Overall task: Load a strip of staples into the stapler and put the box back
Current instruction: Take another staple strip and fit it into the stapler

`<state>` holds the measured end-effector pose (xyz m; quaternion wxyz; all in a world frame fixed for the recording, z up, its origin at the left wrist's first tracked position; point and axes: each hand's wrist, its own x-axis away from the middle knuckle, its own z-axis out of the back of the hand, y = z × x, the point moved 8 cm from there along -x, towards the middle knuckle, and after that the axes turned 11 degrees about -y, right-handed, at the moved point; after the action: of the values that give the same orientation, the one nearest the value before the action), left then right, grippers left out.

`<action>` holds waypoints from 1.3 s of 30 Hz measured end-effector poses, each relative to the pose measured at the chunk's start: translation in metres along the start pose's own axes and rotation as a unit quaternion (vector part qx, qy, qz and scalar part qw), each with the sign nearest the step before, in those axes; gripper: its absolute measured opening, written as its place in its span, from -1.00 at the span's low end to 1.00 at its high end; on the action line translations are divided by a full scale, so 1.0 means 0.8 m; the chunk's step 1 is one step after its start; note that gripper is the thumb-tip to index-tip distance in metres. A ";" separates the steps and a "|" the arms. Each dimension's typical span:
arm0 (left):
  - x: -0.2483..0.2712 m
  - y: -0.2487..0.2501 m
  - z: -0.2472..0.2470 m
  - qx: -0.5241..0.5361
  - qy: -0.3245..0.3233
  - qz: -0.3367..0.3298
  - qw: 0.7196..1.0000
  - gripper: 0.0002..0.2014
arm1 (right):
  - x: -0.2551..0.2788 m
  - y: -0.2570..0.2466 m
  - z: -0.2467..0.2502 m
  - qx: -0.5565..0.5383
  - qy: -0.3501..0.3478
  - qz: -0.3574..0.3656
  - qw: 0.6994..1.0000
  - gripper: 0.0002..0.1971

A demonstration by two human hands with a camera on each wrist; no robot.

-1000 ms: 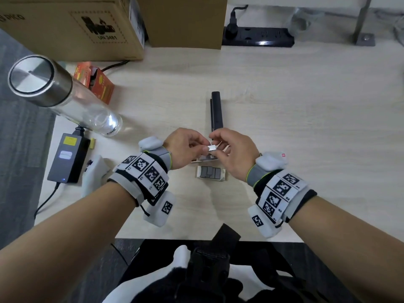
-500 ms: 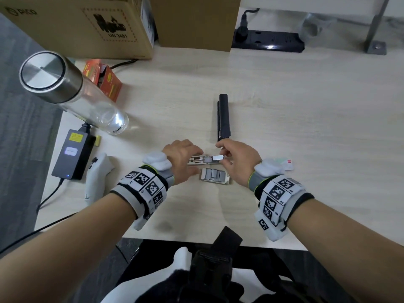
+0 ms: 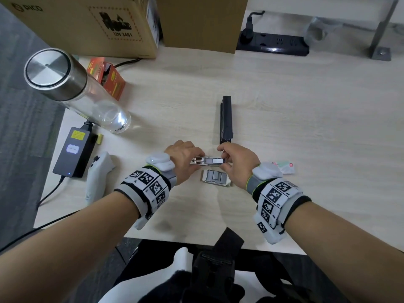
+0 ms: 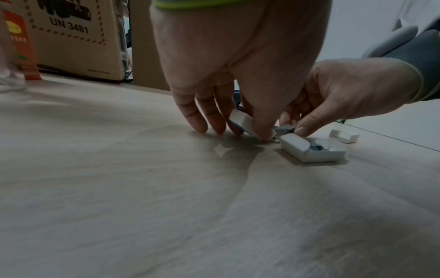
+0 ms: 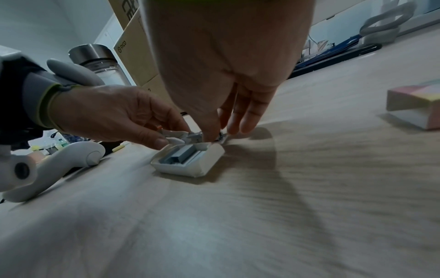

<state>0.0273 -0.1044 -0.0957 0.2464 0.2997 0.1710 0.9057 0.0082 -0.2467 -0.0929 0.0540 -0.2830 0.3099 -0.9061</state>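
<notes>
Light wood worktop (image 3: 284, 101) is seen carrying everything. Two cardboard cartons (image 3: 87, 25) are stood along the far edge, a black power strip (image 3: 273, 43) beyond them. At far left a glass bottle with steel cap (image 3: 65, 84) is stood, an orange carton (image 3: 109, 77) behind it, a black power adapter (image 3: 74, 152) and a white controller (image 3: 98, 173) nearer the front edge.

The stapler is opened flat: black top arm (image 3: 226, 119) is laid pointing away, the metal staple channel (image 3: 202, 161) is held low over the worktop between the two hands.

Left hand (image 3: 185, 160): grip is closed on the left end of the channel, thumb and fingers pinched round it; fingertips (image 4: 200, 127) are seen down at the worktop in the left wrist view.

Right hand (image 3: 238, 162): grip is narrow, thumb and forefinger pinched on a strip of staples (image 3: 217, 161) set at the right end of the channel. Whether the strip is fully seated cannot be told.

Staple box (image 3: 215, 178) is laid open on the worktop just in front of the channel, between the wrists, grey staple strips (image 5: 183, 154) visible inside. Its white sleeve (image 4: 344, 136) is laid just beside it, to the right. A small pastel carton (image 5: 416, 105) is seen further right, near the right wrist.
</notes>
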 end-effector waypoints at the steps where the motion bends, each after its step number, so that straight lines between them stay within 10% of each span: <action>1: 0.001 0.000 0.001 0.000 0.001 -0.002 1.000 -0.72 | 0.000 0.001 0.000 0.001 -0.003 -0.003 1.000 -0.60; 39: -0.002 0.016 0.015 0.045 0.040 -0.012 0.998 -0.79 | 0.006 -0.004 0.002 0.039 0.019 0.027 0.999 -0.72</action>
<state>0.0315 -0.1141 -0.0817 0.2365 0.2720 0.2251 0.9052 0.0054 -0.2467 -0.0874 0.0838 -0.2549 0.2829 -0.9208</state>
